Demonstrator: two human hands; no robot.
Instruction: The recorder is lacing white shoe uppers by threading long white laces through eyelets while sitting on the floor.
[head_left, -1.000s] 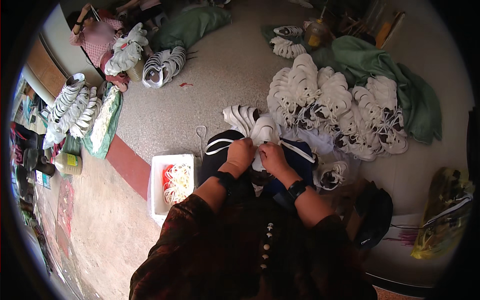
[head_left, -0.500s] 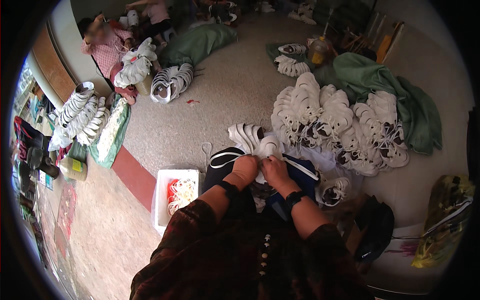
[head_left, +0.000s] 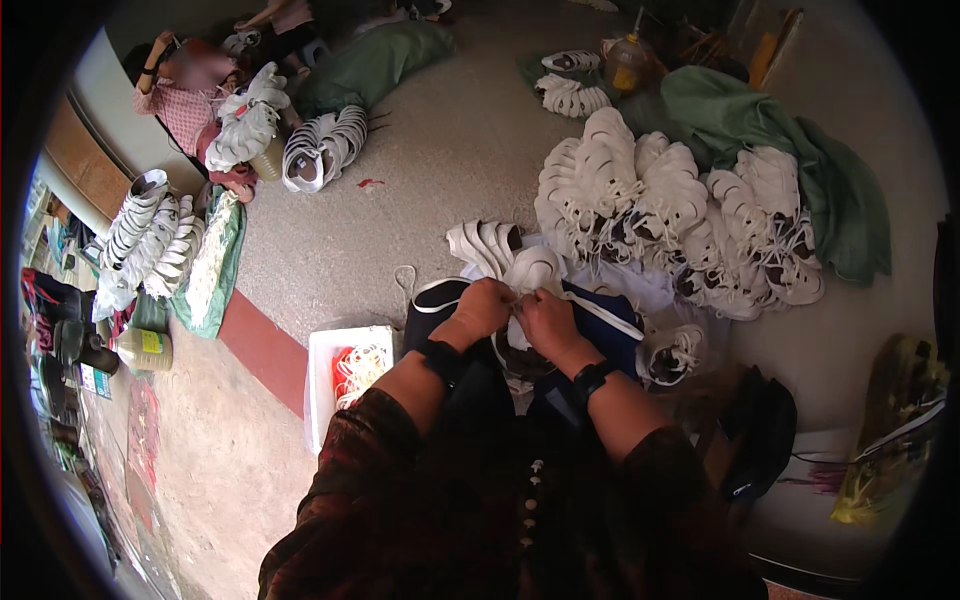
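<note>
In my lap lies a white shoe upper [head_left: 532, 268], its rounded toe pointing away from me and its dark inside partly showing below my hands. My left hand [head_left: 485, 306] is closed at its left side, fingertips pinched at the middle opening. From the right, my right hand [head_left: 548, 320] meets it there, with fingers also bent and closed on the upper. The fingertips nearly touch; whether a lace is between them is too small to tell. Just beyond, a nested row of white uppers [head_left: 482, 248] leans against the piece in my hands.
Left of my knees stands a white foam box [head_left: 322, 385] with a bundle of pale laces [head_left: 362, 372]. Heaped laced white shoes [head_left: 640, 205] lie ahead right beside a green sack [head_left: 835, 190]. A single shoe [head_left: 670, 355] rests by my right knee. Another person [head_left: 185, 110] sits far left.
My view has shifted slightly, so the floor and shoe piles sit higher in the picture. Both hands stay together at the upper, the left turned a little with its fingers drawn closer in.
</note>
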